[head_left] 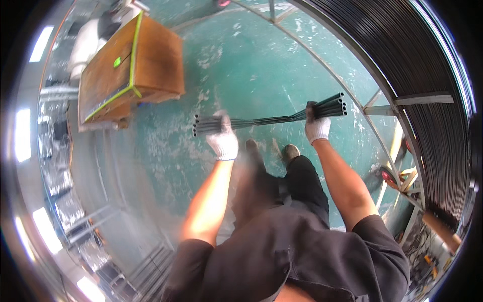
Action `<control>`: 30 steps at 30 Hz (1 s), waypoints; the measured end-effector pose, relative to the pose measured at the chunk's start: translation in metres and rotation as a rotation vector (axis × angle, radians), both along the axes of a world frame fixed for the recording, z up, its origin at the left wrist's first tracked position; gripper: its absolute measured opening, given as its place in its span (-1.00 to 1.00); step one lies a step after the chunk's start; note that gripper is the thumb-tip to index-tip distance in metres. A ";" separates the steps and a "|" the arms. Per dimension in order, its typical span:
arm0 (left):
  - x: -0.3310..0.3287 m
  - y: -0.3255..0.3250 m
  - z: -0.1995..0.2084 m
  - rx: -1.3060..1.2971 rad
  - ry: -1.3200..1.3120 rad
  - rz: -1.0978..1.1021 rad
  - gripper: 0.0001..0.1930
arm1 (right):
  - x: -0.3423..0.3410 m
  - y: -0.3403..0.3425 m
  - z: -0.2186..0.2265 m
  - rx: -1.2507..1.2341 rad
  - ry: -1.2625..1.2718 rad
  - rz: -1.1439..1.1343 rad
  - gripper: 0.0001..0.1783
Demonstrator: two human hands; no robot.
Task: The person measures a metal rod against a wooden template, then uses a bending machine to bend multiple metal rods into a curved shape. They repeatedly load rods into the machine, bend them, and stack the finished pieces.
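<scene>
A bundle of thin black metal tubes (274,120) stretches level across in front of me, over the floor. Its tubes are narrow in the middle and fan out toward both ends, where round open mouths show. My left hand (223,138), in a white knit glove, is closed round the bundle near its left end. Close to the right end, my right hand (316,123), gloved in white with a dark palm side, grips the same bundle from below. Part of each hand's fingers is hidden by the tubes.
To the far left stands a large brown cardboard box (158,60) with yellow-green edging. Along the right runs a metal rack frame (375,110) stacked with many long dark rods (422,136). A red-hubbed caster wheel (389,177) sits at its foot. The green floor (241,65) is scuffed.
</scene>
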State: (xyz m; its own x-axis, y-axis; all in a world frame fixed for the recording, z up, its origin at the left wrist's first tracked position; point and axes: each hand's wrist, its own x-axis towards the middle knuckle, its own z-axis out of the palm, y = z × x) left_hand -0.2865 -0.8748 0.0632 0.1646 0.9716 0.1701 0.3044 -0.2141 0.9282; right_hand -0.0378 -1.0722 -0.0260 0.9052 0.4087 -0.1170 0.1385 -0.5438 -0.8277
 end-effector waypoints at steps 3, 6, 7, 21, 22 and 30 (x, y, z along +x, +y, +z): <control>0.022 0.032 -0.018 -0.057 -0.055 -0.082 -0.79 | 0.007 0.009 -0.060 -0.001 -0.159 -0.033 -0.69; 0.027 0.065 -0.044 -0.006 0.065 -0.137 -0.79 | 0.008 0.034 -0.094 -0.003 -0.140 -0.068 -0.67; 0.030 0.071 -0.053 0.003 0.102 -0.154 -0.79 | 0.013 0.042 -0.109 0.015 -0.134 -0.081 -0.66; 0.034 0.133 -0.111 -0.079 0.148 -0.208 -0.72 | -0.010 0.063 -0.121 -0.008 0.157 -0.016 -0.48; 0.039 0.131 -0.094 -0.130 0.133 -0.198 -0.73 | -0.010 0.062 -0.120 -0.018 0.159 -0.020 -0.48; 0.045 0.127 -0.073 -0.136 0.054 -0.179 -0.73 | -0.013 0.057 -0.093 -0.037 -0.032 0.052 -0.54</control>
State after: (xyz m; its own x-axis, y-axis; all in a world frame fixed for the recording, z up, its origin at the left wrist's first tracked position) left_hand -0.2420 -0.7478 -0.0094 0.3413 0.9396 0.0261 0.3230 -0.1433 0.9355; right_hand -0.0511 -1.0150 -0.1186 0.8862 0.4515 -0.1040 0.1940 -0.5654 -0.8017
